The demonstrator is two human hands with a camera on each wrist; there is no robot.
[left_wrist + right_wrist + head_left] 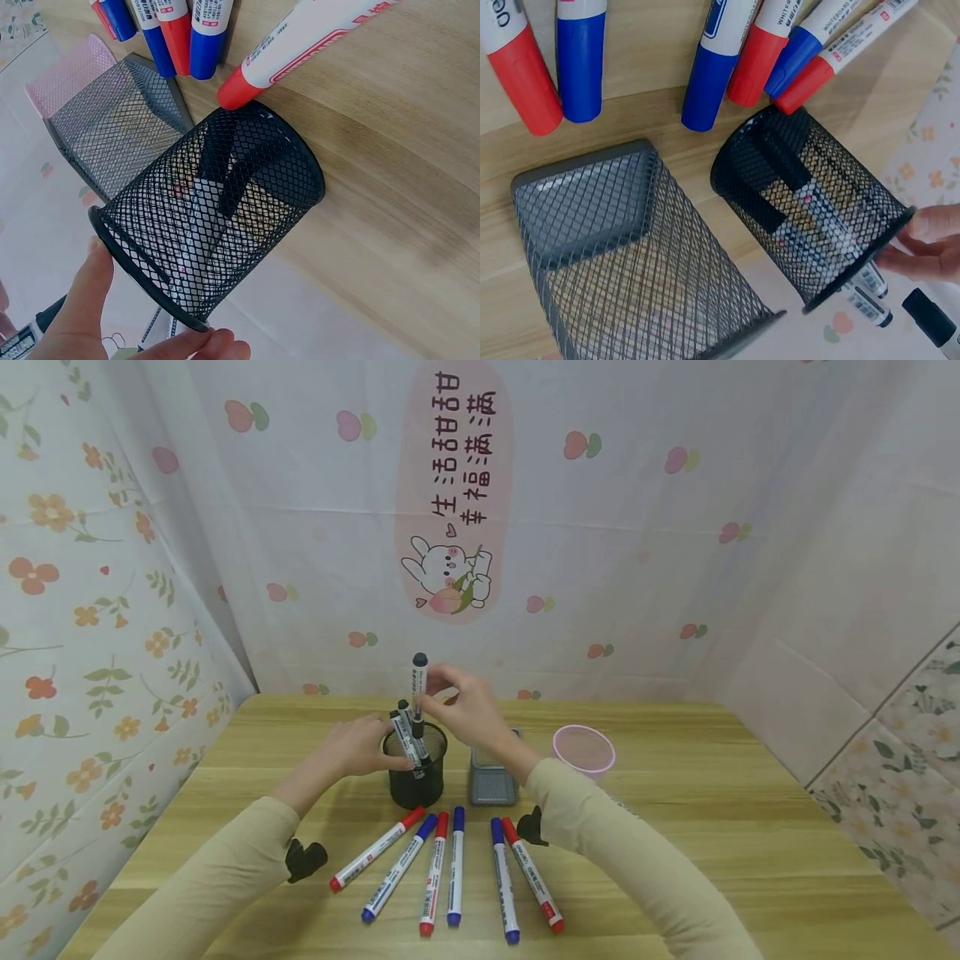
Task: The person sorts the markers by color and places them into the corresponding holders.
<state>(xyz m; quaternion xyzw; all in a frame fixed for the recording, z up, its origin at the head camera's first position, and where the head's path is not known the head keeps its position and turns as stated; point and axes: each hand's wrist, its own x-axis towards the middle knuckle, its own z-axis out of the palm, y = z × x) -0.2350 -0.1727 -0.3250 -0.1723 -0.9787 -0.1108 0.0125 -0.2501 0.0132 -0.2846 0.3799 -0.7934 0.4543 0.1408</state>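
Note:
A round black mesh pen holder [416, 787] stands on the table with two black-capped whiteboard markers [866, 296] leaning inside. My left hand [358, 745] grips its rim, thumb on one side and fingers on the other, as the left wrist view shows. Above the opening, my right hand [468, 703] pinches another black whiteboard marker [419, 681], held upright with its lower end at the rim. The right wrist view catches only part of that marker, and my right hand is mostly out of it.
Several red and blue whiteboard markers [456, 868] lie fanned out in front. A grey square mesh holder [493, 785] stands right of the black one, then a pink round mesh holder [583, 747] partly behind my right sleeve. A patterned curtain [630, 568] hangs behind the table.

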